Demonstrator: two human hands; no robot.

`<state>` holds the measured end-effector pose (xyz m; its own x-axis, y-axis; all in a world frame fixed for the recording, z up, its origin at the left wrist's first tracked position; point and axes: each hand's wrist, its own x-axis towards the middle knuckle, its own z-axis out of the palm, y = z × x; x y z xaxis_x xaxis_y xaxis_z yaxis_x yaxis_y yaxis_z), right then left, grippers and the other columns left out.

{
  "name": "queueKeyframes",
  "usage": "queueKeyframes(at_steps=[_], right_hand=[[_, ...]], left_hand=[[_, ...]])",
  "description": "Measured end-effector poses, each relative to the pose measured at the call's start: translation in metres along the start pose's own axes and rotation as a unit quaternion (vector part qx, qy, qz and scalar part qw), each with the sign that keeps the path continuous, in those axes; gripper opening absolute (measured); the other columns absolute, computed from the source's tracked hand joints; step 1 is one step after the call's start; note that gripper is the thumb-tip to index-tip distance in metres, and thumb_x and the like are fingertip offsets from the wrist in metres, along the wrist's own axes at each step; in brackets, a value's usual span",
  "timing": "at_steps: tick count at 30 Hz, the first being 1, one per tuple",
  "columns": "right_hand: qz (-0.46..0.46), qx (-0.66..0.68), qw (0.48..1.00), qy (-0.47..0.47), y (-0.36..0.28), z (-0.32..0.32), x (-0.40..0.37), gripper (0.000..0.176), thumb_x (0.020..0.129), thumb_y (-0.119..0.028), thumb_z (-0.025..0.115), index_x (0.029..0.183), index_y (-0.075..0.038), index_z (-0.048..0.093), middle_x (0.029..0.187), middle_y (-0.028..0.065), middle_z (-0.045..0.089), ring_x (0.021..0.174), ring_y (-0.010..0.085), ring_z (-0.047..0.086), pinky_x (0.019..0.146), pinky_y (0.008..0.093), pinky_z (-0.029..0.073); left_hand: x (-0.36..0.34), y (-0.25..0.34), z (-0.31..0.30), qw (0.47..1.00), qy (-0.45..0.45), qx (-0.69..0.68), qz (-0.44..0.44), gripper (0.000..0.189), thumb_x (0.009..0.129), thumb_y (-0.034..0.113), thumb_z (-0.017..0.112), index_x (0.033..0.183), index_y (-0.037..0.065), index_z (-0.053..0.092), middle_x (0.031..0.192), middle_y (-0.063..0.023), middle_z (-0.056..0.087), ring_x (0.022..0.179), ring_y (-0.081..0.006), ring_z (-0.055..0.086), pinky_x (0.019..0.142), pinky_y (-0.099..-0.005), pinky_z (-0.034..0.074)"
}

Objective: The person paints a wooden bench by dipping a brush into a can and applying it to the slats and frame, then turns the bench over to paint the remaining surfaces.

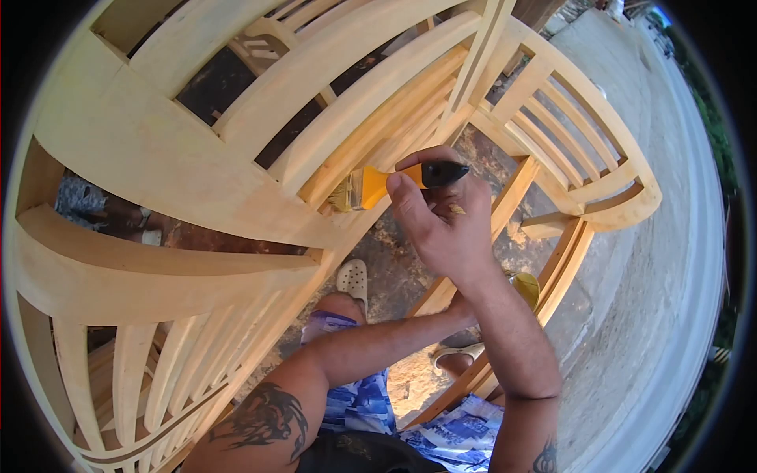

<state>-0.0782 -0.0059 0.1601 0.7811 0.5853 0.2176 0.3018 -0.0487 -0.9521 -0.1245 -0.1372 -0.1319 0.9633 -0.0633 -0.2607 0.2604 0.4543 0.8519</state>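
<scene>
Right hand [451, 222] pinching paintbrush [377, 188], bristles against pale wooden frame [173, 150] (left hand [464, 306] mostly hidden; grip cannot be told).

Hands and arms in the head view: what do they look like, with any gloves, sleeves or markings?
Both are bare where visible, with no gloves or sleeves. The left arm has a large dark tattoo above the elbow; the right arm shows a smaller dark one, cut off by the frame. The right hand has a yellowish smear on it. The left hand is mostly hidden.
</scene>
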Motion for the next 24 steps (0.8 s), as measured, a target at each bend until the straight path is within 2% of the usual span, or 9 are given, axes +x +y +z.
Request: queueKeyframes(at_steps=[4,9,14,16,17,18,21,23,24], right_hand=[[-0.036,-0.090,0.987,0.130,0.040,-0.023,0.033,0.015,0.091,-0.013,0.071,0.099,-0.002,0.063,0.062,0.0035,0.063,0.055,0.0068,0.060,0.051,0.0240,0.046],[-0.065,0.023,0.963,0.260,0.035,-0.051,0.025,0.012,0.096,-0.011,0.066,0.100,-0.001,0.063,0.075,0.0036,0.067,0.066,0.0093,0.063,0.062,0.0234,0.052],[-0.061,0.357,0.927,0.097,0.038,-0.060,-0.022,0.017,0.090,-0.002,0.066,0.105,0.003,0.061,0.098,0.0146,0.065,0.079,0.0195,0.067,0.069,0.0315,0.060],[-0.040,0.361,0.932,0.006,0.042,-0.047,-0.031,0.027,0.087,-0.001,0.070,0.112,0.004,0.062,0.103,0.0166,0.064,0.086,0.0245,0.070,0.077,0.0345,0.062],[-0.018,0.351,0.936,-0.027,0.043,-0.039,-0.034,0.029,0.088,-0.002,0.071,0.114,0.004,0.062,0.103,0.0161,0.065,0.089,0.0250,0.071,0.080,0.0346,0.062],[-0.006,0.326,0.945,-0.011,0.045,-0.031,-0.033,0.029,0.089,-0.003,0.072,0.116,0.004,0.062,0.104,0.0160,0.066,0.091,0.0251,0.071,0.081,0.0343,0.061],[0.004,0.281,0.958,0.060,0.055,-0.021,-0.019,0.030,0.092,-0.006,0.072,0.119,0.003,0.062,0.104,0.0159,0.068,0.093,0.0251,0.071,0.084,0.0337,0.060],[-0.029,0.291,0.946,0.139,0.064,-0.024,-0.006,0.030,0.095,-0.009,0.070,0.120,0.003,0.061,0.104,0.0159,0.070,0.093,0.0244,0.071,0.085,0.0335,0.059],[-0.062,0.289,0.938,0.179,0.069,-0.028,-0.001,0.031,0.095,-0.008,0.069,0.122,0.003,0.060,0.103,0.0174,0.071,0.094,0.0244,0.071,0.087,0.0345,0.058]], left_hand=[[-0.034,0.087,0.013,0.972,0.082,0.222,-0.017,0.045,0.089,0.037,0.069,0.104,-0.004,0.063,0.087,-0.0226,0.072,0.083,-0.0336,0.073,0.071,-0.0449,0.054],[-0.043,0.124,0.013,0.980,0.076,0.169,-0.065,0.048,0.088,0.039,0.069,0.112,-0.003,0.066,0.088,-0.0232,0.072,0.086,-0.0334,0.073,0.073,-0.0424,0.055],[-0.037,0.110,0.009,0.965,0.058,0.256,0.012,0.039,0.089,0.034,0.069,0.107,-0.001,0.065,0.089,-0.0191,0.072,0.088,-0.0287,0.072,0.072,-0.0414,0.053],[-0.034,0.089,0.006,0.965,0.044,0.249,0.074,0.033,0.088,0.030,0.071,0.103,0.001,0.063,0.092,-0.0149,0.071,0.090,-0.0239,0.070,0.073,-0.0405,0.053],[-0.032,0.072,0.003,1.000,0.006,-0.003,-0.014,0.027,0.090,0.024,0.069,0.104,0.002,0.060,0.087,-0.0111,0.066,0.082,-0.0211,0.066,0.069,-0.0377,0.052],[-0.028,0.047,0.000,0.961,-0.033,-0.254,-0.102,0.023,0.092,0.019,0.067,0.104,0.003,0.057,0.082,-0.0072,0.062,0.075,-0.0183,0.061,0.066,-0.0349,0.051],[-0.017,0.018,-0.002,0.986,-0.017,-0.167,-0.020,0.024,0.089,0.018,0.071,0.106,0.006,0.059,0.096,-0.0039,0.062,0.088,-0.0135,0.061,0.074,-0.0332,0.051],[-0.032,0.029,-0.001,0.948,-0.025,-0.312,-0.050,0.017,0.097,0.010,0.062,0.111,0.004,0.054,0.090,-0.0018,0.059,0.077,-0.0104,0.058,0.066,-0.0265,0.052],[-0.036,0.038,-0.001,0.972,-0.023,-0.232,-0.024,0.017,0.097,0.010,0.061,0.112,0.004,0.054,0.090,-0.0016,0.059,0.078,-0.0101,0.058,0.067,-0.0261,0.052]])
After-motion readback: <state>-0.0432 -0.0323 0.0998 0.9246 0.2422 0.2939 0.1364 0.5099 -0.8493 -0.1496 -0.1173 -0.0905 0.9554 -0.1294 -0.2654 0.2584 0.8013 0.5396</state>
